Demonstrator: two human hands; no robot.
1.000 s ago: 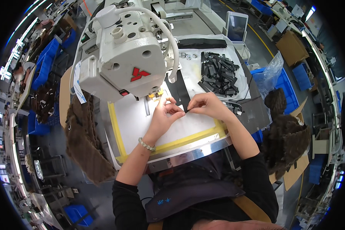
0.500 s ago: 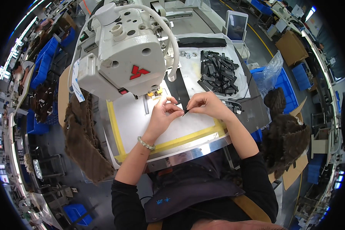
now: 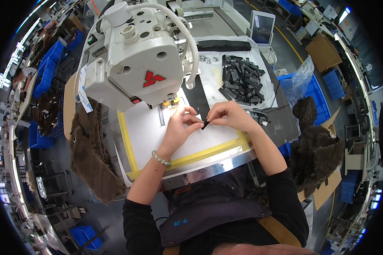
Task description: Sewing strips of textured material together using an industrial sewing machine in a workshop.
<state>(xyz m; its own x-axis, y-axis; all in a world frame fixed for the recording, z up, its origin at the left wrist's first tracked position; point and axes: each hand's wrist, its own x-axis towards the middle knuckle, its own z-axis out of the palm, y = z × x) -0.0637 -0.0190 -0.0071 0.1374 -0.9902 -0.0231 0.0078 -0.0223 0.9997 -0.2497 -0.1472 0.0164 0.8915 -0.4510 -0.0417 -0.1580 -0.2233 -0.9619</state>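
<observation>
Small black strip (image 3: pixel 204 126) sits between the worker's fingertips, over the table (image 3: pixel 281 125), on the near right of the sewing machine (image 3: pixel 136 63). Starting at the left, a brown furry piece (image 3: pixel 91 157) droops beside the machine, toward the worker. Under the machine's head and out to its right spreads a white sheet (image 3: pixel 151 144) edged with yellow tape (image 3: pixel 200 157), with a narrow grey bar (image 3: pixel 161 117) lying near the needle end. The left hand (image 3: pixel 181 126), a beaded bracelet (image 3: pixel 161 158) at its wrist, comes in just right of that end, fingers curled, thumb tip close against the strip; I can't tell whether it truly grips. A long black band (image 3: pixel 203 97) runs alongside the machine, and I can't make out whether the strip joins it. Farther right of the machine, the right hand (image 3: pixel 230 117) pinches the strip between thumb and finger. Well to the machine's right lie a heap of black pieces (image 3: pixel 244 80), then a blue bin (image 3: pixel 323 104) with clear plastic (image 3: pixel 302 78), and more brown fur (image 3: pixel 317 155).
</observation>
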